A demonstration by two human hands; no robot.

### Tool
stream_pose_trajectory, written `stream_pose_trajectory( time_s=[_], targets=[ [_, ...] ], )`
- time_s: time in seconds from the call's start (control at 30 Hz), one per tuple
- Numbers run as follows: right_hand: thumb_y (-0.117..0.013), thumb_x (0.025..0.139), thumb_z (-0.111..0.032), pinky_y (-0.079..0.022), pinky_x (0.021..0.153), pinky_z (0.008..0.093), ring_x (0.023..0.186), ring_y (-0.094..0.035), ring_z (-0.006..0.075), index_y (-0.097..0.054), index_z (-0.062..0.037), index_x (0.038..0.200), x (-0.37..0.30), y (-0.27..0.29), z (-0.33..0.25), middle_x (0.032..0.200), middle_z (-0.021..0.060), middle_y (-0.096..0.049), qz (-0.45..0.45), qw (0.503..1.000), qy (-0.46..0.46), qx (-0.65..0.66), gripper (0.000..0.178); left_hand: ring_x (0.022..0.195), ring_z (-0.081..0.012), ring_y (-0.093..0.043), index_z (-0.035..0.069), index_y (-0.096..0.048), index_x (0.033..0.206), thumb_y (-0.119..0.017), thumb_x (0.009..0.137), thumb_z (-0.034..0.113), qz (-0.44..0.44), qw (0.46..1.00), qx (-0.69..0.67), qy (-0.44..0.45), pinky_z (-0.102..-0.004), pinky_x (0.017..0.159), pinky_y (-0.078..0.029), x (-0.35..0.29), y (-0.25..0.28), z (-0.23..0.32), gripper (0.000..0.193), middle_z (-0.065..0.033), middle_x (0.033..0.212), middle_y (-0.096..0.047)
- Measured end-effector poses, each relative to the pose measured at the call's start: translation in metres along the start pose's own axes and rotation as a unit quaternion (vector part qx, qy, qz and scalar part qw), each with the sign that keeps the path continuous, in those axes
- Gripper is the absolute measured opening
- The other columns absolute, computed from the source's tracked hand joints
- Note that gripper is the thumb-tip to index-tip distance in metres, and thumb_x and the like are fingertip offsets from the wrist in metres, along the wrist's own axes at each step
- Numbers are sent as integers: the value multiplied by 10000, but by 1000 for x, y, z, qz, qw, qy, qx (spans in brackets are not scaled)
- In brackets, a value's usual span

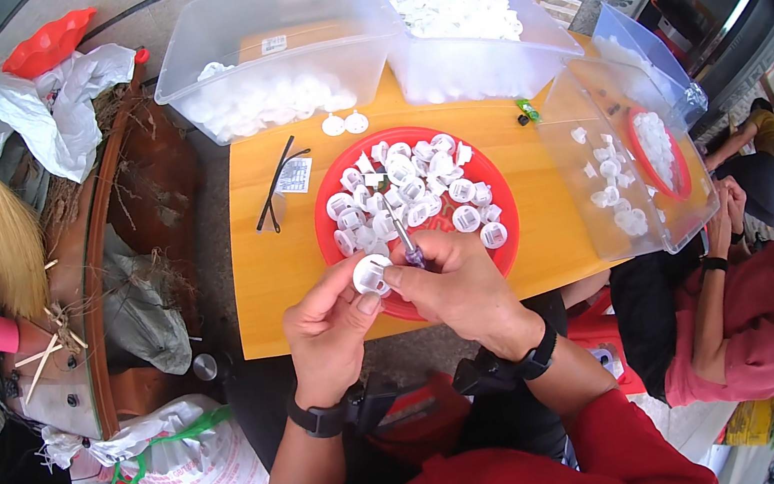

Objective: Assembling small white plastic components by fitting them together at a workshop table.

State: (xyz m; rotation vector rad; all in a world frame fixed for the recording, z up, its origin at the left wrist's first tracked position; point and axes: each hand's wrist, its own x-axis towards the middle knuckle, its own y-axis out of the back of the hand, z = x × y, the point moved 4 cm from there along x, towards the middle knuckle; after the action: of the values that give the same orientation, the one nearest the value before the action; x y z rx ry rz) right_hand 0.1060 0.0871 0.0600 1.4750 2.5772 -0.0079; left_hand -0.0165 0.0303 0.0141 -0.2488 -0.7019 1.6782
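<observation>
Over the near rim of a red round basin [508, 268], my left hand [325, 328] pinches a small round white plastic part [370, 273] between thumb and fingers. My right hand [466, 295] grips a screwdriver-like tool [412, 254] with a clear purplish handle, its thin metal shaft pointing up and away from me. The right thumb rests against the edge of the white part. Many similar white plastic parts [411, 172] lie heaped in the basin beyond both hands.
Two clear bins [271, 17] [519, 49] of white parts stand at the table's [283, 289] far edge. Glasses [277, 183] and two white discs [344, 123] lie left of the basin. Another clear bin [594, 209] stands at right, beside a seated person [743, 317]. A broom [4, 222] leans at left.
</observation>
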Motion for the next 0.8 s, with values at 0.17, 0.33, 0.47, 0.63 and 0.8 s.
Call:
stream_pose_trajectory(
  time_s=[0.17, 0.33, 0.47, 0.63, 0.8],
  targets=[
    [-543, 848, -69, -426, 593, 240, 662, -518, 94, -559, 18, 1078, -11, -2, 6, 765, 66, -586, 7, 987, 152, -45, 246, 901, -164, -581, -45, -528, 1147, -592, 814, -8, 26, 1000, -16, 1, -274, 762, -474, 5, 8, 5, 341, -138, 1054, -597],
    [-518, 829, -8, -455, 625, 290, 672, -561, 209, -490, -17, 1214, -18, 6, 18, 809, 139, -583, -18, 957, 235, -167, 386, 872, -170, -585, -40, -543, 1115, -586, 814, -3, 38, 999, -32, 13, -279, 746, -467, 6, 13, 2, 307, -163, 1064, -594],
    [-530, 799, 10, -464, 599, 321, 628, -544, 258, -493, -43, 1224, -21, 6, 17, 728, 127, -547, -50, 942, 228, -241, 430, 870, -165, -584, -53, -541, 1108, -577, 816, -8, 38, 999, -18, 18, -272, 749, -471, 7, 10, 1, 297, -171, 1066, -593],
    [-543, 784, 7, -447, 514, 345, 572, -529, 248, -488, -39, 1227, -24, 8, 17, 647, 105, -495, -34, 929, 237, -283, 448, 872, -162, -585, -64, -539, 1104, -569, 818, -15, 36, 999, -6, 22, -264, 752, -476, 8, 7, -1, 292, -178, 1073, -590],
    [-549, 779, 3, -432, 476, 354, 548, -521, 242, -482, -27, 1228, -25, 10, 18, 625, 99, -482, -31, 924, 238, -299, 455, 870, -163, -588, -63, -541, 1104, -573, 814, -19, 35, 999, 1, 18, -264, 751, -475, 8, 5, -3, 295, -180, 1073, -591]
  ],
)
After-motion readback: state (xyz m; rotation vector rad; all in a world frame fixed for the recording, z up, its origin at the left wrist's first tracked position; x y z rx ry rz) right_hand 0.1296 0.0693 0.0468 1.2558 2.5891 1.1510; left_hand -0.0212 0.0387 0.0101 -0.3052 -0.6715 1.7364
